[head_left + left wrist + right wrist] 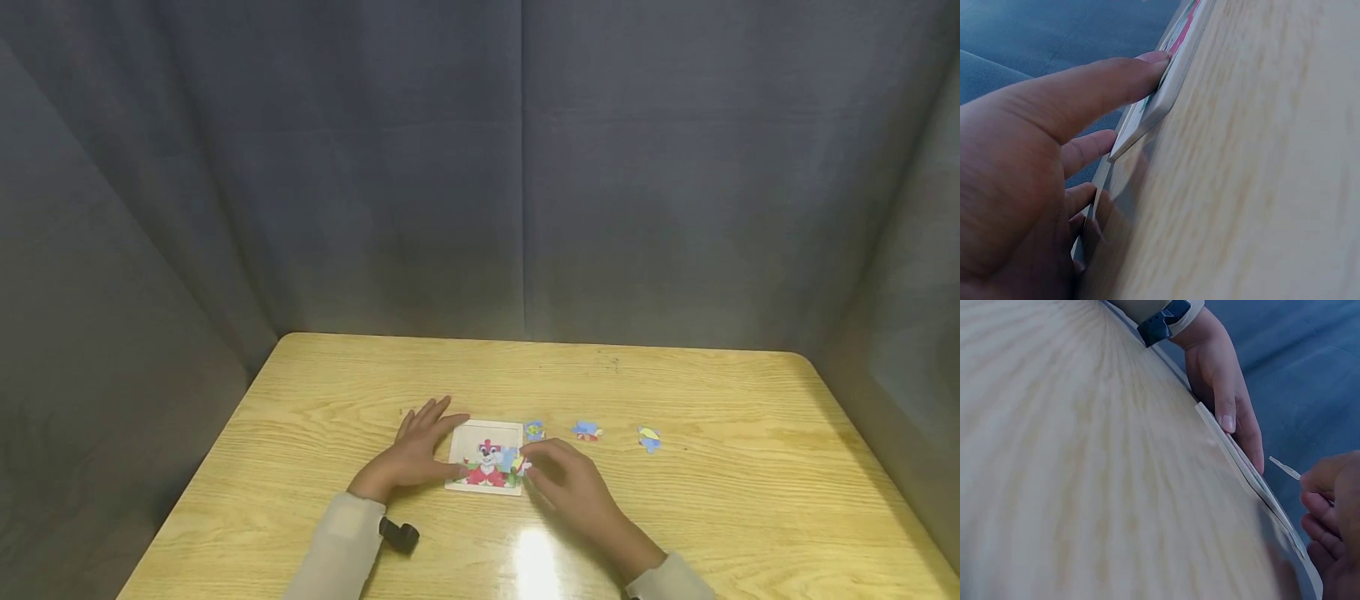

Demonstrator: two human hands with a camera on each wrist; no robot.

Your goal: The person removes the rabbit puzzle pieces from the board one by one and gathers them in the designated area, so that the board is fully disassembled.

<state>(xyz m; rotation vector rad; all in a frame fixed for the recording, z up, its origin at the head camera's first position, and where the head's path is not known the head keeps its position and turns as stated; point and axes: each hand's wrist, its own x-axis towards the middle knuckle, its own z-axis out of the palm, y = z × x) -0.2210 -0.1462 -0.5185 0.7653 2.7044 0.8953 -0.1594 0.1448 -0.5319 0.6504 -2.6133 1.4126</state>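
A square puzzle tray (468, 435) lies on the table, its lower part filled with pieces forming a red and white cartoon animal (486, 476). My left hand (414, 452) spreads along its left side. The left thumb (1129, 78) presses on the lower left of the tray, while the index fingertip touches near the upper left corner. Over the tray's right side, my right hand (576, 487) pinches a puzzle piece (510, 461), mostly light blue with some yellow. Seen from the right wrist, that puzzle piece (1284, 468) is raised above the tray, tilted between thumb and fingers.
Three loose puzzle pieces lie right of the tray: a blue and green piece (534, 430) at its upper right corner, a blue and red piece (587, 431), and a blue and yellow piece (649, 439) farthest right. Dark curtains (405, 183) surround the wooden table (330, 383).
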